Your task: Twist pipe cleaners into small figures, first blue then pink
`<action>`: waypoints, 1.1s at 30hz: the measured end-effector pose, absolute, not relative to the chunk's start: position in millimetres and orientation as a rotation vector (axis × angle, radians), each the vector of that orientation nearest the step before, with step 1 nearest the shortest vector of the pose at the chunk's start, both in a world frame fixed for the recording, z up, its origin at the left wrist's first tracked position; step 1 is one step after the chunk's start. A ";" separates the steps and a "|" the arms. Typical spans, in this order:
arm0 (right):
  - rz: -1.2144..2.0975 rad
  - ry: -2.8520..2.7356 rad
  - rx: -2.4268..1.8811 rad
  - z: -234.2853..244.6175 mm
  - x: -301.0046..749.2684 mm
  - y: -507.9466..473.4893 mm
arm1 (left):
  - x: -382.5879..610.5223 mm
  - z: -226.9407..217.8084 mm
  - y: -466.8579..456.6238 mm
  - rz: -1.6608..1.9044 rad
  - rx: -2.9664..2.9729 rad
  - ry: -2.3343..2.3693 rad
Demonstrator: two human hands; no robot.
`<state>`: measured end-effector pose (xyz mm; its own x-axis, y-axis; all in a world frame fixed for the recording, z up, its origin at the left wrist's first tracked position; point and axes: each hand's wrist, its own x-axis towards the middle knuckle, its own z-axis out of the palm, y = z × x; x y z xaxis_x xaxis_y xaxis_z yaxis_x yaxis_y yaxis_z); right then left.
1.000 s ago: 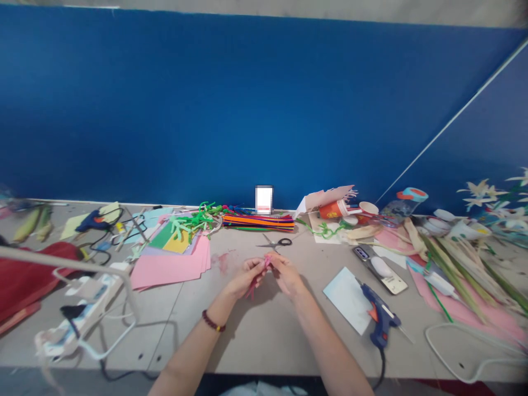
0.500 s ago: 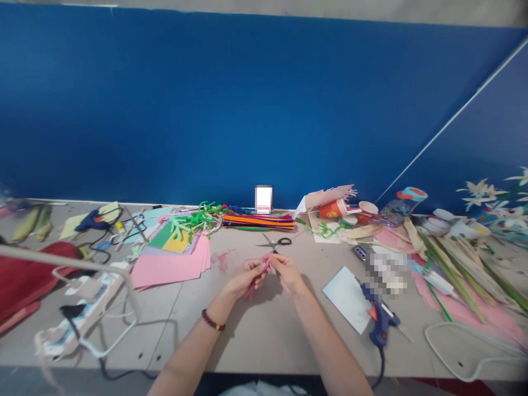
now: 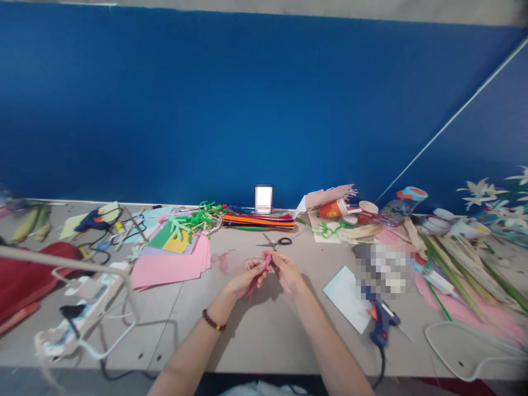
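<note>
1. A deep blue wall point(image 3: 231, 110) rises behind the grey tabletop point(image 3: 256, 344).
2. At left lie a soft red cloth point(image 3: 28, 275) and a flat stack of pink paper point(image 3: 173, 269).
3. At centre, the left hand point(image 3: 246, 278) and right hand point(image 3: 287, 273) both have their grips clamped on a thin pink pipe cleaner point(image 3: 268, 263), held between them above the tabletop.
4. At right sit a blue hot glue gun point(image 3: 381, 322) and long fibrous leaf strips point(image 3: 454, 278).

Grey craft table point(image 3: 256, 346) w/ pink card sheets point(image 3: 169, 269), scissors point(image 3: 275, 242), bundle of pipe cleaners point(image 3: 258, 221), blue hot glue gun point(image 3: 381, 322), and long palm leaves point(image 3: 454, 275) on the RH end.
</note>
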<state>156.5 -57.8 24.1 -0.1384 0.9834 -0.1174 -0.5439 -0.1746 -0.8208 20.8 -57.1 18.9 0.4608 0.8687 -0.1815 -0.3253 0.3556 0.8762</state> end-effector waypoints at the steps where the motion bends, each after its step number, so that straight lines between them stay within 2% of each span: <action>1: 1.623 -0.755 -0.814 24.0 156.6 -57.8 | 20.6 18.9 -57.0 0.861 0.887 0.725; 9: 1.610 -0.894 -0.872 20.1 159.1 -57.0 | 20.5 25.0 -59.0 0.828 0.856 0.687; 23: 1.577 -0.715 -0.841 19.3 159.0 -55.7 | 9.9 18.6 -53.7 0.659 0.910 0.699; 33: 1.534 -0.722 -0.814 16.2 161.6 -50.8 | 19.3 23.1 -58.1 0.705 1.020 0.720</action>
